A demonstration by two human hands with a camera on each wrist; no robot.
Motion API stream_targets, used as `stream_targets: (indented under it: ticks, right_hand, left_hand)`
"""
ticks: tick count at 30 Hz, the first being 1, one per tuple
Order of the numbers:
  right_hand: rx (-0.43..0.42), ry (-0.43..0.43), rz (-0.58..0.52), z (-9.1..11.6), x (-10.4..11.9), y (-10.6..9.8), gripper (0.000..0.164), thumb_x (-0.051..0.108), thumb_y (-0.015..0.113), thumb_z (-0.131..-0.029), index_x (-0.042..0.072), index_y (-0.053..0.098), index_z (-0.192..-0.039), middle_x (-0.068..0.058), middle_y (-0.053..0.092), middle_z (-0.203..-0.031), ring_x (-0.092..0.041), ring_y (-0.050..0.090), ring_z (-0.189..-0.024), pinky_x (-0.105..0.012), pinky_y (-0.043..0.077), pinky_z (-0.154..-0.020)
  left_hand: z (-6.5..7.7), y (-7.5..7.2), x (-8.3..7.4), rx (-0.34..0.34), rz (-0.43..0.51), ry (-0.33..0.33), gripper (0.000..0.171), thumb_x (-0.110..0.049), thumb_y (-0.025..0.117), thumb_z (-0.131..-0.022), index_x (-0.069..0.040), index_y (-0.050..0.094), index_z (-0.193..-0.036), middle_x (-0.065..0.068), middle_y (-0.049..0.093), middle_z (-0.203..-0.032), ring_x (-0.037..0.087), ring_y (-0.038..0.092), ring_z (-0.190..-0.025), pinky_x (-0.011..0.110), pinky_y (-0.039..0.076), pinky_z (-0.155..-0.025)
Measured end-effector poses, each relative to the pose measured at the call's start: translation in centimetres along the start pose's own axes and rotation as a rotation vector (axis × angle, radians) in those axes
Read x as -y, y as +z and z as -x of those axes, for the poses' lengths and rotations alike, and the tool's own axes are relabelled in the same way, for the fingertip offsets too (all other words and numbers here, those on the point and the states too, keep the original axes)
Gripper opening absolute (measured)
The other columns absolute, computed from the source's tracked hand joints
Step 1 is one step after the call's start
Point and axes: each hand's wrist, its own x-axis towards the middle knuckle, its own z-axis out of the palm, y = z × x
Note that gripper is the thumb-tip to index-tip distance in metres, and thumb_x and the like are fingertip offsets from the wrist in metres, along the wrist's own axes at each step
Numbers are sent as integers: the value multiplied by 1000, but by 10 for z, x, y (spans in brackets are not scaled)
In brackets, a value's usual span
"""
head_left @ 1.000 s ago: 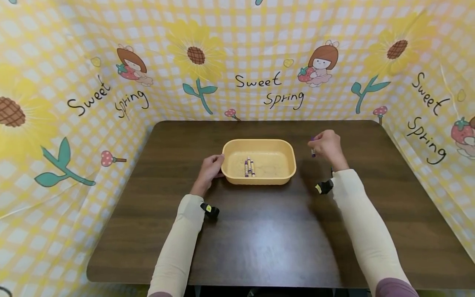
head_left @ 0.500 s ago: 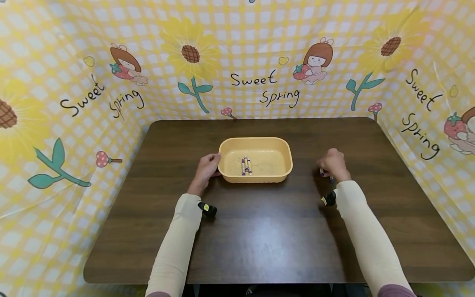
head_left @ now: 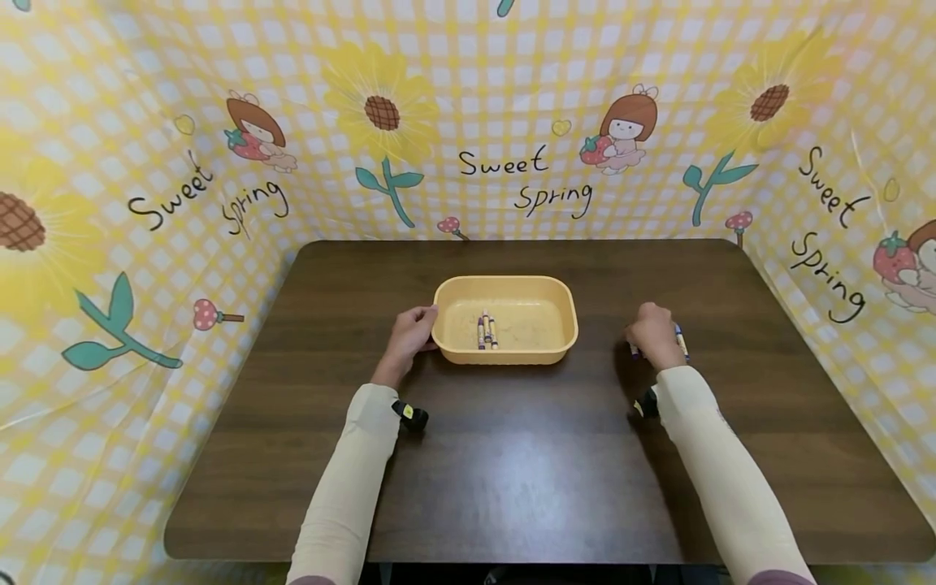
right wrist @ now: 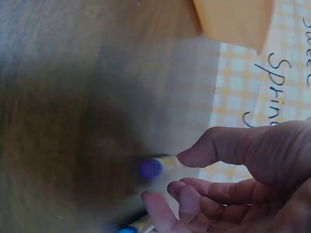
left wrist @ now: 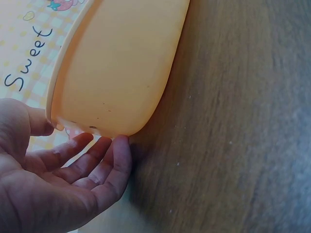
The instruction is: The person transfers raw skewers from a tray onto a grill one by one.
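Note:
My left hand [head_left: 411,337] holds the left end of a yellow plastic tray [head_left: 504,357]. In the left wrist view the thumb lies at the rim and the curled fingertips touch the end wall below. Three crayons [head_left: 487,329] with white-and-purple wrappers lie side by side in the tray. My right hand [head_left: 653,335] is low over the table, right of the tray. Its thumb tip touches or almost touches a purple-ended crayon [right wrist: 151,168]; the other fingers are bent, apart from the thumb. A blue-ended crayon [right wrist: 129,229] lies beside the fingers, partly cut off.
The brown wooden table [head_left: 468,487] has rounded corners. A yellow checked cloth [head_left: 504,81] with flowers and lettering hangs round its back and sides. Each forearm carries a small black wrist camera [head_left: 413,416].
My right hand has come down toward me and lowered the purple crayon to the table, near the blue-ended one. The thumb and fingers have parted. My left hand stays at the tray.

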Motion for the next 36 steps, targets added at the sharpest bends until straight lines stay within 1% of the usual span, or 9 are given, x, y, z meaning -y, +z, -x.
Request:
stream_targets:
  ticks: [2,6,11,16,20,24,28,32,36]
  right_hand:
    - [-28,4,7,1,4,-2,42,10,62,-81,16,34,-51,3,32,-51,-27,48,-58,-37,44,-54]
    - [-83,14,-35,0,16,-11,48,16,63,-86,19,30,-52,6,22,-53,-20,30,-55,-35,32,-51]
    - [-98,-7,-100,-4,36,-21,48,17,63,-89,19,37,-49,8,26,-48,-15,24,-50,-31,26,-49]
    - [-127,-52,-133,-7,63,-26,34,19,63,-86,14,52,-54,6,41,-50,-17,38,-53,-31,34,-54]
    - [-156,-91,-166,-8,91,-26,20,20,65,-88,6,70,-75,-4,63,-68,-25,55,-70,-34,44,-64]
    - [-110,-122,-193,-13,119,-20,18,20,66,-91,4,74,-87,-12,71,-86,-26,61,-75,-32,47,-64]
    - [-18,-145,-228,-15,141,-5,18,19,68,-93,3,75,-90,-12,72,-83,-18,62,-66,-26,50,-57]
    - [81,-149,-256,-15,159,16,19,17,66,-95,2,72,-84,-14,73,-81,-23,67,-66,-27,55,-56]
    - [161,-167,-269,-11,171,37,26,11,64,-94,5,64,-69,-19,74,-81,-29,69,-72,-39,62,-64]
  left_hand:
    - [1,-1,0,-1,-7,-3,48,-41,51,-106,-7,61,-138,15,62,-125,16,65,-87,27,61,-74]
    - [0,-2,0,-7,-12,2,48,-41,51,-106,-7,61,-138,14,62,-125,16,65,-89,29,61,-77]
    - [-1,-3,1,-5,-6,3,48,-41,51,-106,-6,60,-138,15,62,-126,17,65,-89,28,61,-77]
    - [-1,-2,2,1,-8,-5,48,-40,51,-106,-6,60,-139,16,62,-127,14,64,-84,26,61,-73]
    - [0,-2,0,0,-13,3,48,-39,51,-106,-6,60,-139,16,63,-127,14,65,-83,28,62,-74]
    - [-1,-3,-1,0,-11,6,48,-38,51,-106,-5,59,-139,17,63,-126,16,65,-82,26,61,-71]
    - [0,-5,-3,9,-2,3,47,-36,51,-106,-3,60,-138,18,63,-125,17,66,-81,24,61,-68]
    - [2,-5,-4,18,-2,6,47,-35,50,-107,-1,59,-138,20,62,-126,18,66,-82,24,61,-68]
    - [4,-2,-6,15,-13,4,47,-35,50,-107,-1,59,-137,18,62,-123,19,65,-83,24,60,-68]
